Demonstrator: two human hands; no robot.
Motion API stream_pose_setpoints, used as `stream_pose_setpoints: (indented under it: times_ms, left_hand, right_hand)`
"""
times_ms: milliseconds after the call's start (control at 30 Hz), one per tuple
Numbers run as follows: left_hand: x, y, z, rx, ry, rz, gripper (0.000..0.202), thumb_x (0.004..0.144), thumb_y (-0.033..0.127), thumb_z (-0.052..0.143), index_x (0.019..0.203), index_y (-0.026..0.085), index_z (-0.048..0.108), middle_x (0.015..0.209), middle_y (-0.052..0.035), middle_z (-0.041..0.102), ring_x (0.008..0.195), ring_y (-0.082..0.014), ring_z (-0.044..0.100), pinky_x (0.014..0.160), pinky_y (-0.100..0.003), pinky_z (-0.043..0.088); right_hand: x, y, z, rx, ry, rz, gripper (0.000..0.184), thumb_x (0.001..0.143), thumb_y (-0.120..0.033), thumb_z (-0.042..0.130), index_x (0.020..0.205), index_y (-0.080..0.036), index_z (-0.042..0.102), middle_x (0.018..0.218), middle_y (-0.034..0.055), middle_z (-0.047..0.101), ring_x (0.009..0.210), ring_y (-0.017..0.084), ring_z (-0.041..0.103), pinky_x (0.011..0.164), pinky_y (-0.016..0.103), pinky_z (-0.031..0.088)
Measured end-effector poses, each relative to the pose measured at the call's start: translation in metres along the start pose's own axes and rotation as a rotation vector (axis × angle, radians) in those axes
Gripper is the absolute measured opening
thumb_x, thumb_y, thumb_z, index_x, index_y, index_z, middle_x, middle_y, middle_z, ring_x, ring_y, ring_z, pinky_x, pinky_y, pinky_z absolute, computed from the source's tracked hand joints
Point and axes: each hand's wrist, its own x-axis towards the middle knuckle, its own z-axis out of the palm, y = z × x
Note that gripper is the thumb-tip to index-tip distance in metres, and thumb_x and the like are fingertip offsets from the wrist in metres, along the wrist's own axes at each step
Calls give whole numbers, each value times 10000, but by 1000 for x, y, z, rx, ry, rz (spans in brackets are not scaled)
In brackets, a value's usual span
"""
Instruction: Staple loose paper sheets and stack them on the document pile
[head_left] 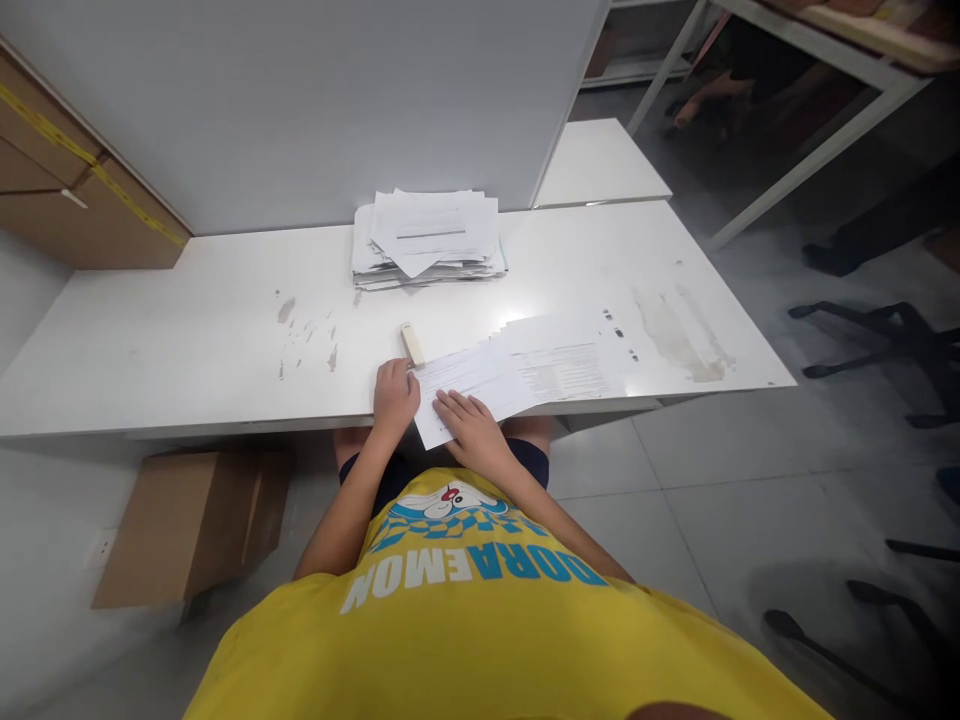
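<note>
My left hand [396, 398] is at the table's front edge, fingers curled in, beside the left edge of a printed paper sheet [469, 375]. What lies between its fingers is hidden. Just beyond its fingertips is a small cream-coloured tool, stapler-like in shape [412, 344], close to the sheet's upper left corner. The sheet tilts and hangs partly over the table edge. My right hand [474, 430] grips its lower part, fingers on top and the thumb mostly hidden below. More printed sheets [566, 360] lie fanned out to the right, partly under this one.
A thick, uneven paper stack [427, 235] sits at the back of the white table [187, 330], against a grey partition [337, 100]. Cardboard boxes [90, 200] stand at the back left, and another box [172, 520] is below the table. Chair legs [877, 330] are on the right.
</note>
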Motion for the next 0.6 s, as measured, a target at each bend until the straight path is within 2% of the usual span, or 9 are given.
stream_pose_setpoints:
  times_ms: [167,267,367,467,533,600]
  left_hand:
    - [3,-3,2,58,-33,-4,378,763,6,470,1065,183,612,1053,-133,663,1062,-310,588,967,-486,511]
    - [2,-4,2,61,-49,4,392,738,3,478,1060,171,624,1054,-138,674,1061,-319,595,973,-502,516]
    - [1,-3,2,52,-17,-11,426,747,11,469,1114,163,623,1082,-138,682,1084,-309,603,987,-501,518]
    - [2,-3,1,31,-3,63,499,818,55,454,1293,159,567,1297,-140,636,1239,-290,556,1087,-492,468]
    - [3,-4,0,18,-48,151,532,864,95,444,1388,157,514,1453,-127,550,1353,-284,478,1154,-491,410]
    - [4,-4,0,19,-89,182,534,890,127,439,1420,160,500,1511,-105,508,1393,-286,441,1170,-494,393]
  right_hand:
    - [-1,2,9,0,60,-17,669,813,-126,497,1481,-125,468,1584,93,390,1470,281,348,1186,470,285]
    - [-2,6,13,16,90,-25,660,789,-108,496,1449,-129,510,1559,90,431,1453,275,378,1159,453,317]
    - [0,10,14,32,105,-25,651,775,-97,491,1423,-124,540,1533,90,469,1437,268,405,1130,434,342]
    - [4,13,14,27,108,-34,657,784,-96,484,1439,-125,525,1539,91,461,1445,260,395,1140,428,326]
    - [6,14,13,17,105,-40,661,800,-101,476,1460,-133,502,1554,87,439,1458,253,376,1155,426,309]
    - [9,14,13,2,99,-44,671,815,-111,469,1486,-132,468,1574,84,406,1474,249,348,1174,426,287]
